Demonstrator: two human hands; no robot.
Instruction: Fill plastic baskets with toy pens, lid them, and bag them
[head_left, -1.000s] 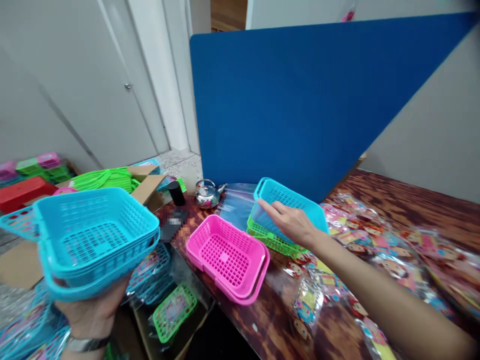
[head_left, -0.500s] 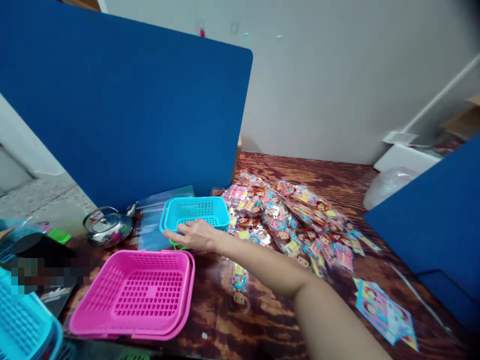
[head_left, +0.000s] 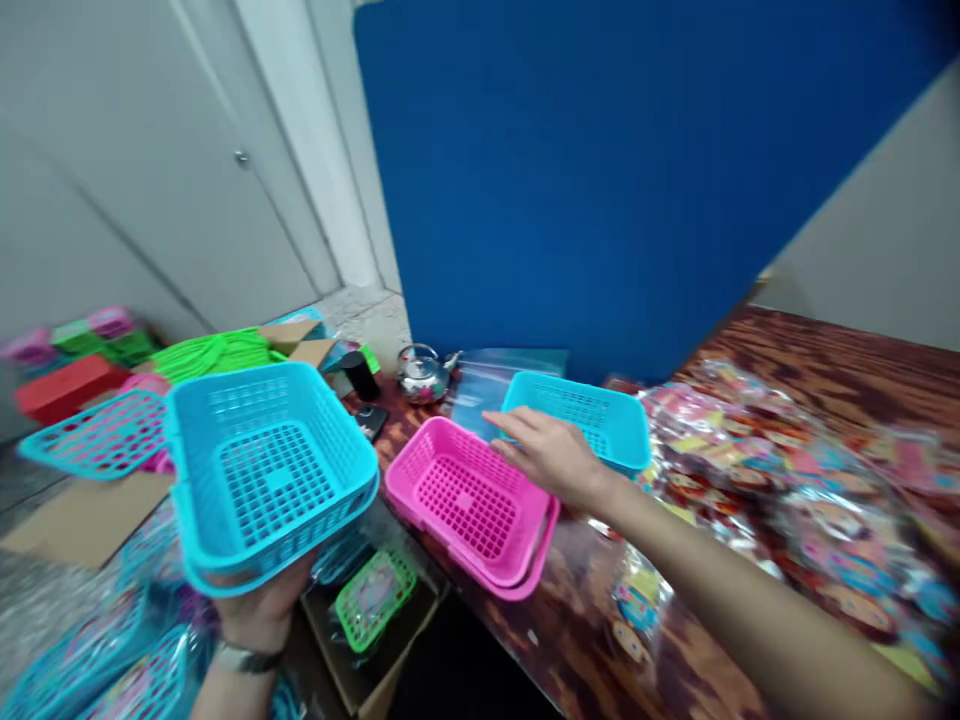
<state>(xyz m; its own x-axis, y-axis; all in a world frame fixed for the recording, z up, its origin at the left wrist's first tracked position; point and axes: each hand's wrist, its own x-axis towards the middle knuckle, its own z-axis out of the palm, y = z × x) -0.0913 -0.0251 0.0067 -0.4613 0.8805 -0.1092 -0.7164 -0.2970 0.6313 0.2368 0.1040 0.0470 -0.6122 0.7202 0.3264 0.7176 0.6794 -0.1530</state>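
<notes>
My left hand [head_left: 266,600], with a watch on the wrist, supports a stack of bright blue plastic baskets [head_left: 279,470] from beneath. The stack is tilted so that its grid bottom faces me; part of the hand is hidden under it. Over the table, my right hand [head_left: 551,455] is stretched out with fingers extended and nothing visible in it. It hovers between the far corner of the pink baskets [head_left: 465,505] and the near left side of another blue basket [head_left: 592,405]. Whether it touches either rim, I cannot tell.
Packaged doll-print pieces [head_left: 772,470] are heaped on the right of the wooden table. A kettle [head_left: 422,375] and plastic bags [head_left: 480,385] lie before a blue partition [head_left: 600,190]. Below left, a carton [head_left: 397,650] holds a green basket [head_left: 375,598], beside wrapped blue baskets [head_left: 127,640].
My view has swung left. The blue baskets at the left edge now appear raised on my left hand. My right hand has drawn away from the table's blue basket, fingers straighter.
</notes>
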